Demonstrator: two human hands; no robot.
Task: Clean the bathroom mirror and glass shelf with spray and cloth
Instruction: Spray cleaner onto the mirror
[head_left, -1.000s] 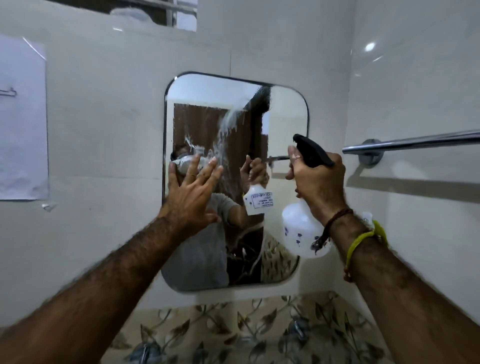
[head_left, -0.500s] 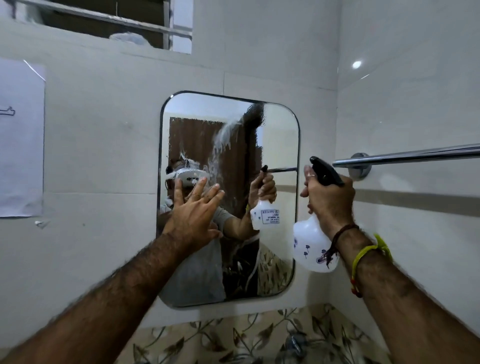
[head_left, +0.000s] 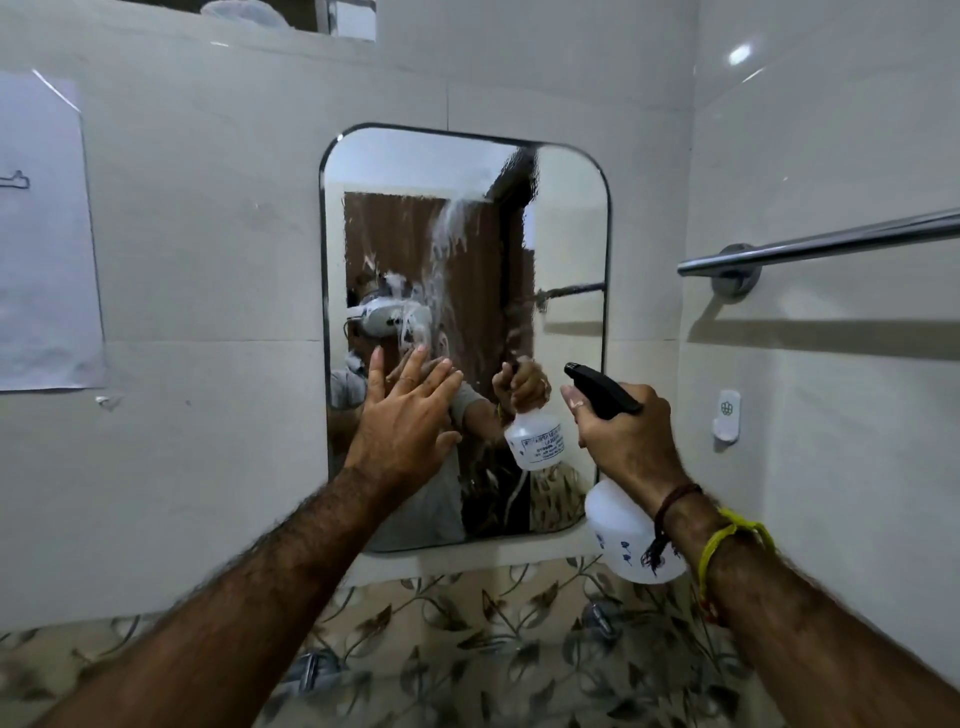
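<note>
Head cam: left hand flat, fingers spread, on wall mirror lower-middle. Right hand wrapped around spray bottle, nozzle facing glass. White foam streak runs down mirror centre.

Home bathroom, tiled walls, wall mirror, chrome towel bar, leaf-patterned tiles

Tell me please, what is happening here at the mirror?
A person is cleaning the mirror on the wall. The left hand is open and flat against the glass, with no cloth in view. The right hand holds a spray bottle by its black trigger head, nozzle toward the mirror. White streaks of foam run down the upper middle of the glass, not yet wiped off.
</note>
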